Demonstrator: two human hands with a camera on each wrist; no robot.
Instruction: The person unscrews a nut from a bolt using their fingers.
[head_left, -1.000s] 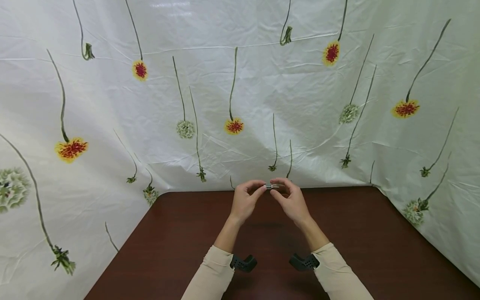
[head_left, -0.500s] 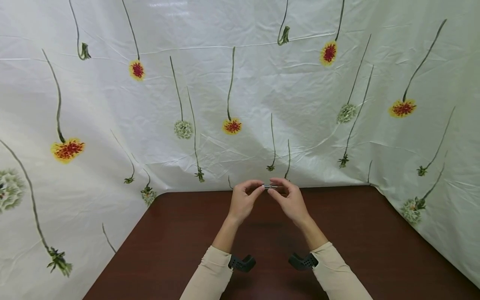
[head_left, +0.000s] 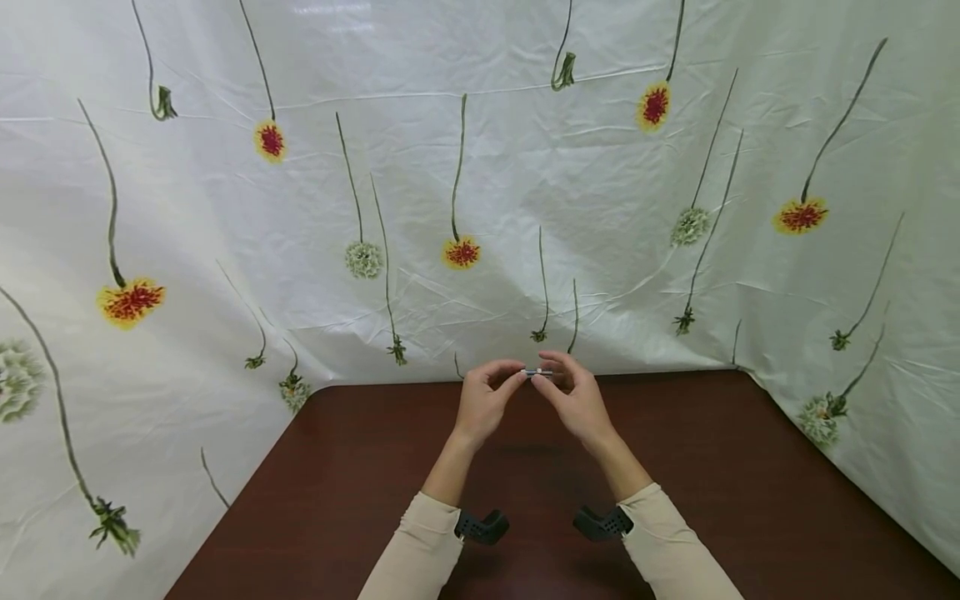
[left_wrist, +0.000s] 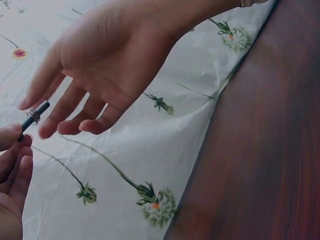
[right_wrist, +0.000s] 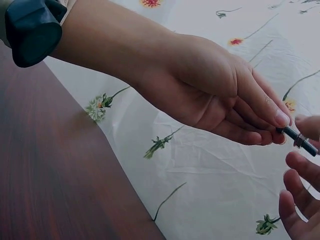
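Thumb and fingers of my left hand (head_left: pixel 482 407) pinch one end of a dark threaded bolt (right_wrist: pixel 311 148), held level above the table's far edge in the head view. A hex nut (right_wrist: pixel 299 142) sits partway along its thread, also visible as a nut (left_wrist: pixel 33 116) in the left wrist view. Around the nut, my right hand (head_left: pixel 582 408) has its thumb and index finger spread apart, the thumb just below the bolt. In the left wrist view the right hand (left_wrist: pixel 112 60) shows loosely bent fingers. My left fingertips hide the bolt's gripped end.
A dark reddish-brown table (head_left: pixel 352 492) lies under both forearms. Behind and at the sides hangs a white cloth (head_left: pixel 510 167) printed with flowers. Dark wrist devices (head_left: pixel 483 527) sit on the inner sides of both wrists.
My right thumb has shifted left along the bolt and the index finger has lifted slightly. The left hand keeps its pinch. The whole head view has drifted a little.
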